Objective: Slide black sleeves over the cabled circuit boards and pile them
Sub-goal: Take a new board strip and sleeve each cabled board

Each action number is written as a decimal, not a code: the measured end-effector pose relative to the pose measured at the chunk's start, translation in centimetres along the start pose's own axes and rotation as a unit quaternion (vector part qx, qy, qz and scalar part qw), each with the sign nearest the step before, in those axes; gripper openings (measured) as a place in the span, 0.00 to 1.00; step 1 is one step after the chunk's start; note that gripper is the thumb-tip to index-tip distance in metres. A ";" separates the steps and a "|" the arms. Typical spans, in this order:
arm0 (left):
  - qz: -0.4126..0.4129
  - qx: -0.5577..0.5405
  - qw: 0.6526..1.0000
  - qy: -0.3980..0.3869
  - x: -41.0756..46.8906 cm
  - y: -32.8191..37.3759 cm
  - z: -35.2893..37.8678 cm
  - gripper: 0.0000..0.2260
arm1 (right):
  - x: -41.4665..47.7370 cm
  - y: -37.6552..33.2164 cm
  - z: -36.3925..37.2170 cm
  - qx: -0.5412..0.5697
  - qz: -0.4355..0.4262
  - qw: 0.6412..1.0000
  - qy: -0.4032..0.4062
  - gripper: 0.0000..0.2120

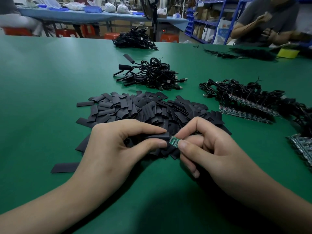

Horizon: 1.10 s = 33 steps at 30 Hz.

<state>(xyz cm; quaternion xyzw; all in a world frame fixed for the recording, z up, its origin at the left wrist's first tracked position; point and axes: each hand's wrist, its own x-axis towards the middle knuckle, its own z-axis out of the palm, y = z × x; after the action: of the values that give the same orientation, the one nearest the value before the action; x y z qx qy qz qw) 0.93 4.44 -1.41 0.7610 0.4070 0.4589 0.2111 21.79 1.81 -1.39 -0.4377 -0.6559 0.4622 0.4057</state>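
My left hand [118, 146] pinches a black sleeve [157, 137] between thumb and forefinger, just above the heap of loose black sleeves [143, 108]. My right hand [207, 146] pinches a small green circuit board [173, 141] whose left end meets the sleeve's open mouth. The board's cable is hidden behind my right hand. Behind the heap lies a pile of sleeved boards with coiled cables [152, 73]. At the right lie unsleeved boards with cables [249, 102].
The green table [50, 81] carries a stray sleeve [65, 167] at front left, another cable bundle [135, 39] at the far edge, more boards [302, 147] at the right edge and a yellow pad [288, 53]. A person [270, 21] works at far right.
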 end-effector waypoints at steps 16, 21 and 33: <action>0.020 0.004 0.997 -0.073 -0.1 -0.1 0.0 0.12 | 0.4 -0.3 -1.2 0.036 0.046 0.998 -0.019 0.03; 0.045 0.036 0.995 -0.077 -0.1 0.0 0.0 0.11 | 0.4 0.1 -1.5 0.053 0.055 0.997 -0.030 0.06; 0.045 0.044 0.995 -0.082 -0.2 -0.1 -0.1 0.10 | 0.3 -0.1 -1.3 -0.011 0.047 0.998 -0.036 0.04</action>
<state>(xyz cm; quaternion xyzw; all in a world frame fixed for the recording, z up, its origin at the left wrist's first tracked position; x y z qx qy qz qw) 0.77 4.35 -1.54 0.8223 0.3731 0.3856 0.1896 22.88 2.42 -0.92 -0.4552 -0.6538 0.4894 0.3548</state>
